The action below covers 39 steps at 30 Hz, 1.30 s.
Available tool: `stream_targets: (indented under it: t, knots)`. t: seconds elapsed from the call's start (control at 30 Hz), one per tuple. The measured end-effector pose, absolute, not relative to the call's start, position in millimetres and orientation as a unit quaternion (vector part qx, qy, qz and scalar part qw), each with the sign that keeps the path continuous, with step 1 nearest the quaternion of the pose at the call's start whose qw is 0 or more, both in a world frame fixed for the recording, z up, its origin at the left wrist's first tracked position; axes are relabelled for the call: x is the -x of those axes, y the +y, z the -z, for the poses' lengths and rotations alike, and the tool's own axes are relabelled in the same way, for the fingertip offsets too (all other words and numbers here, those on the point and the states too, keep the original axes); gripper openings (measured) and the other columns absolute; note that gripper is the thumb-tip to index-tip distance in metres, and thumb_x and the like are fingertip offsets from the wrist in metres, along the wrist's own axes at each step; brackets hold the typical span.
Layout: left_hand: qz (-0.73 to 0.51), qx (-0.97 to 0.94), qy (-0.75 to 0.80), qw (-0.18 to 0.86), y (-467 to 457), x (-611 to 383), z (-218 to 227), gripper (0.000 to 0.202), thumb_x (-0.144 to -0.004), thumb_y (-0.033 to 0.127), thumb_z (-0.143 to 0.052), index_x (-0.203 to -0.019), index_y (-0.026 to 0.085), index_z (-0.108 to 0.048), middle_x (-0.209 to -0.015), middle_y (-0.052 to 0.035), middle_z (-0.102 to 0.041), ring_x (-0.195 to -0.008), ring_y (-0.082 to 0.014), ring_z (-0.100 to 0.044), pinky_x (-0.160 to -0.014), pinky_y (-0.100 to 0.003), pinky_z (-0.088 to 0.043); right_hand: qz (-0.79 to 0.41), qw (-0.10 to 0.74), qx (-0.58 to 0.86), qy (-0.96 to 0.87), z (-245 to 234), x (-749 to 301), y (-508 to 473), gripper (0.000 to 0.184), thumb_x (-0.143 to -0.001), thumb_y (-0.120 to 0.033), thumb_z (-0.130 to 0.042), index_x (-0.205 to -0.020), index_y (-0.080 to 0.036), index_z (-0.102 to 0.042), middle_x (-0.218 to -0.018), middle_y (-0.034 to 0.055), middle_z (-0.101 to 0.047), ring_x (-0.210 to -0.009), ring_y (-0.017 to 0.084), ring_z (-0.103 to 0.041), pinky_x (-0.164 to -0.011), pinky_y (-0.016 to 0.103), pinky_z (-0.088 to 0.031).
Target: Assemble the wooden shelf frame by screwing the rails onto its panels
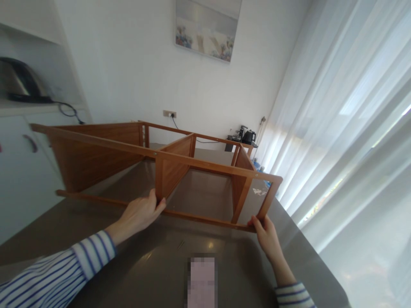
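A brown wooden shelf unit lies on its side over the dark table, its several shelf boards standing upright between the rails. My left hand grips the lower near rail where the middle shelf board joins it, thumb and fingers closed round the wood. At the right end, my right hand is closed on the corner of the same frame. The shelf unit's left end appears raised off the table. The undersides of the fingers are partly hidden by the wood.
The glossy dark table extends beneath the frame. A blurred-out rectangle and small thin pieces lie in front. A kettle stands on the left counter, with another black kettle at the back. White curtains hang right.
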State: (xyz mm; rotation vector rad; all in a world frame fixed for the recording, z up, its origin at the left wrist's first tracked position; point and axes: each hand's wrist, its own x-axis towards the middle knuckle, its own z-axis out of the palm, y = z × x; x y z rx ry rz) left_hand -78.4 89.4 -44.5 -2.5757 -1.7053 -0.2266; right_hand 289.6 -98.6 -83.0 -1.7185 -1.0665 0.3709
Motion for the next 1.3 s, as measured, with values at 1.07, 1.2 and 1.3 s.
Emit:
stream_targets:
  t: [1.07, 1.2, 1.3]
  knots:
    - [0.049, 0.819, -0.568, -0.055, 109.3, 81.7, 66.0, 0.074, -0.091, 0.059, -0.009, -0.123, 0.001, -0.042, -0.097, -0.0247, -0.068, -0.088, -0.0342, -0.067, -0.070, -0.039, -0.048, -0.128, 0.474, 0.734, -0.468, 98.4, -277.2, -91.2, 0.034, -0.080, -0.053, -0.053, -0.082, -0.020, -0.057, -0.077, 0.0056, -0.067, -0.075, 0.023, -0.062, -0.068, 0.032, -0.046]
    - [0.048, 0.824, -0.562, -0.047, 106.1, 77.2, 61.3, 0.069, -0.092, 0.058, -0.010, -0.118, 0.005, -0.046, -0.093, -0.0217, -0.069, -0.085, -0.0329, -0.067, -0.069, -0.039, -0.048, -0.108, 0.479, 0.742, -0.457, 97.3, -278.2, -88.8, 0.033, -0.080, -0.053, -0.052, -0.083, -0.021, -0.056, -0.075, 0.0050, -0.067, -0.075, 0.023, -0.063, -0.067, 0.032, -0.046]
    - [0.057, 0.836, -0.545, 0.008, 99.2, 79.4, 55.8, 0.060, -0.092, 0.056, -0.019, -0.110, 0.009, -0.052, -0.098, -0.0204, -0.067, -0.089, -0.0325, -0.065, -0.069, -0.038, -0.048, -0.098, 0.477, 0.748, -0.451, 97.1, -277.4, -89.3, 0.033, -0.081, -0.053, -0.051, -0.085, -0.021, -0.056, -0.078, 0.0057, -0.068, -0.077, 0.024, -0.063, -0.067, 0.032, -0.046]
